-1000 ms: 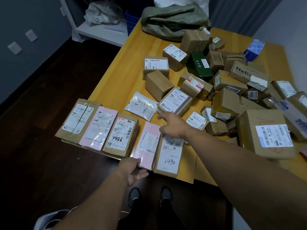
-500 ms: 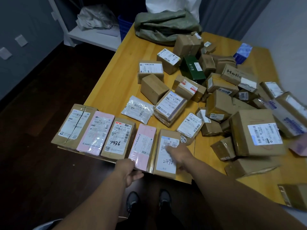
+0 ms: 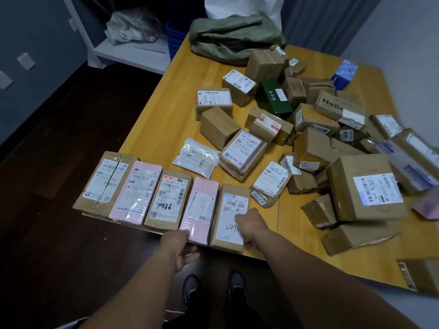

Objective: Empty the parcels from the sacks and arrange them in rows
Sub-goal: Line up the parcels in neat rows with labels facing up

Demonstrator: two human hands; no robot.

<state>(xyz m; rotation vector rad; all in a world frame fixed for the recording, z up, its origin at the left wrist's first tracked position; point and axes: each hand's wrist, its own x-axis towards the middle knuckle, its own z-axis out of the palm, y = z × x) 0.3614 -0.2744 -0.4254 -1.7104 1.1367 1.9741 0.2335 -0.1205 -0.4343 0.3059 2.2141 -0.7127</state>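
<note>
The row runs along the near edge of the table [image 3: 161, 119], five parcels side by side, and the last of them, the brown parcel marked 2490 [image 3: 228, 205], is the one to watch. Its long axis points straight away from the person, like its neighbours'. The right hand [image 3: 249, 222] lies on top of its label, fingers spread flat and pressing rather than gripping. The left hand [image 3: 183, 248] is at the near end of the pink parcel [image 3: 202, 205] just left of the 2490 parcel, thumb side touching that end and fingers loosely curled around nothing, as far as I can see.

I'd say these two are being squared up against the edge. The free slot is the bare wood just right of the 2490 parcel, and the closest candidate, a small white-labelled parcel [image 3: 270, 179], sits beyond it and to the right, slanted across the row's direction. The right hand is plainly nearer, and the parcel would need turning to line up.

Further right of the 2490 parcel the unsorted heap [image 3: 332, 148] sprawls across the table. Far beyond it, the slumped green sack [image 3: 235, 36] lies at the table's back edge. Dark wooden floor lies to the left.
</note>
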